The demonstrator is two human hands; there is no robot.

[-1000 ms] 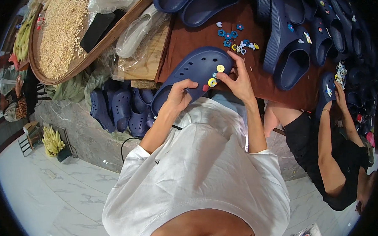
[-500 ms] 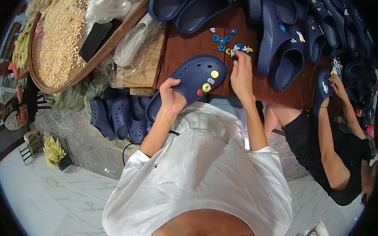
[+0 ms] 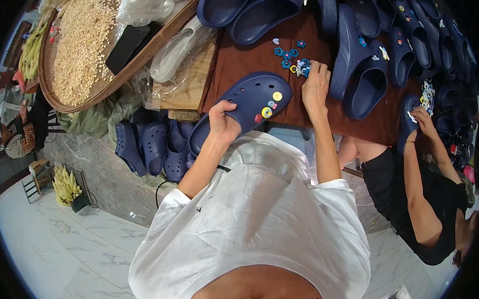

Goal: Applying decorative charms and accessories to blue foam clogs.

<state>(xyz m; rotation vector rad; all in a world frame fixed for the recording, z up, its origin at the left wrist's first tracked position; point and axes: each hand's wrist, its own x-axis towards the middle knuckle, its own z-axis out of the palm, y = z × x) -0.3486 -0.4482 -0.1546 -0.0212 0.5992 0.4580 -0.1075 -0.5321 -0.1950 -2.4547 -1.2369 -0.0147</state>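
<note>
My left hand (image 3: pixel 223 121) grips a navy clog (image 3: pixel 247 99) by its side, thumb on top near the strap end. The clog is tilted, with its toe pointing to the upper right. Along its right side sit several small charms: a yellow button (image 3: pixel 277 96), a swirl candy, a yellow ring and a red piece. My right hand (image 3: pixel 315 94) reaches down beyond the clog's toe, fingers bent together at the right end of a small pile of shoe charms (image 3: pixel 296 70). Its fingertips touch the pile; what lies between them is hidden. Blue flower charms (image 3: pixel 287 54) lie just left of it.
A brown cloth (image 3: pixel 238 56) covers the table. Rows of navy clogs (image 3: pixel 366 85) line the right and far side; more clogs (image 3: pixel 154 146) stand below left. A woven tray (image 3: pixel 57 101) of pale grains holds a black phone-like object (image 3: pixel 127 48). A co-worker (image 3: pixel 427 195) at right handles another clog.
My right hand has moved slightly right and its fingers have bent down onto the charm pile. The clog stays in my left hand. The whole view has shifted a little.
</note>
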